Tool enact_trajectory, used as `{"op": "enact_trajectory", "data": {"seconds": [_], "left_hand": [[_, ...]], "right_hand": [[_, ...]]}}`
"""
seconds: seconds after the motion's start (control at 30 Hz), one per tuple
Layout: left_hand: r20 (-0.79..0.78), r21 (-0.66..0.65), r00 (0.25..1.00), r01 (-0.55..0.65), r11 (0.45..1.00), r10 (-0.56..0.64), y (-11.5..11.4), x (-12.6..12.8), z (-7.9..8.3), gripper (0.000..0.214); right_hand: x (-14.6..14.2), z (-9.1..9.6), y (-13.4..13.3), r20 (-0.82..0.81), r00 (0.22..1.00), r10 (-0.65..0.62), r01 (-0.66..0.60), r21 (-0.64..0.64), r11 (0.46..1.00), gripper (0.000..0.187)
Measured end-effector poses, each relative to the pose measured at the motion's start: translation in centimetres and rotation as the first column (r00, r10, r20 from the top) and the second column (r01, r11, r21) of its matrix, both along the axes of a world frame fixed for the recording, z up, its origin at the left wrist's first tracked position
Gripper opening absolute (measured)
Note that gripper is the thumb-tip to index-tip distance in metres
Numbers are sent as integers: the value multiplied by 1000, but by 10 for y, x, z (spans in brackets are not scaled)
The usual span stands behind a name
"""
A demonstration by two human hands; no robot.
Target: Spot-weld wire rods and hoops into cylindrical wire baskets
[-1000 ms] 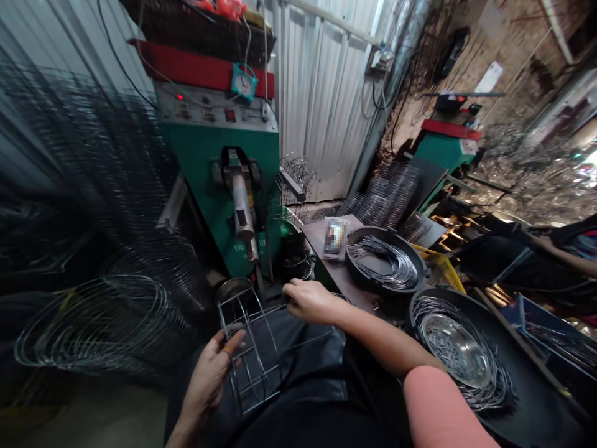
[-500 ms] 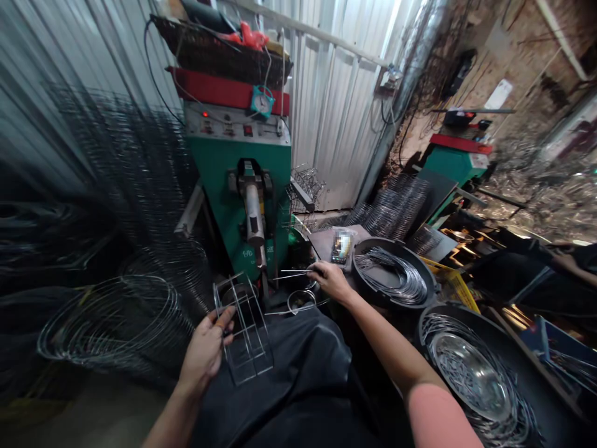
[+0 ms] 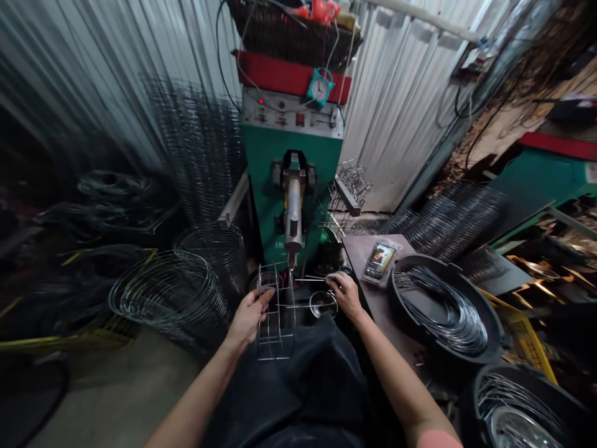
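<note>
My left hand (image 3: 247, 317) is closed on the left side of a small wire rack frame (image 3: 276, 314), which stands upright on my dark apron just below the electrode of a green welding machine (image 3: 291, 186). At the rack's right side my right hand (image 3: 344, 292) pinches thin wire pieces (image 3: 310, 294) that reach across toward the frame. A small metal ring (image 3: 323, 303) lies just beneath that hand.
Black round pans (image 3: 438, 308) of curved wires sit on the right, beside a phone (image 3: 379, 259) on a brown table. Stacks of wire rings (image 3: 170, 292) and mesh fill the left floor. Corrugated metal walls stand behind the machine.
The view has swung left. Both hands carried the wire rack up off my lap toward the machine's electrode, and my right hand moved from the bench back to the rack with wires.
</note>
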State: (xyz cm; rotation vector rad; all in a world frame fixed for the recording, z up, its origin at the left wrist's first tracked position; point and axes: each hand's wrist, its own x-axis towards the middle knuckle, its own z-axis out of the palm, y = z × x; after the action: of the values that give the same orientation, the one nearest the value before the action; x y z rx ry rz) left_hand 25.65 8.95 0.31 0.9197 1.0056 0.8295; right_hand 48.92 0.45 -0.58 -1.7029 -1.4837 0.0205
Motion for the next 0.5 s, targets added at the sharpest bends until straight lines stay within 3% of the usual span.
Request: {"op": "enact_trajectory", "data": {"seconds": [0.5], "left_hand": [[8,-35,999,-47,998,47,17,13,-5,45]], "right_hand": [[8,-13,29,-106,992,70,-77,-59,995,22]]}}
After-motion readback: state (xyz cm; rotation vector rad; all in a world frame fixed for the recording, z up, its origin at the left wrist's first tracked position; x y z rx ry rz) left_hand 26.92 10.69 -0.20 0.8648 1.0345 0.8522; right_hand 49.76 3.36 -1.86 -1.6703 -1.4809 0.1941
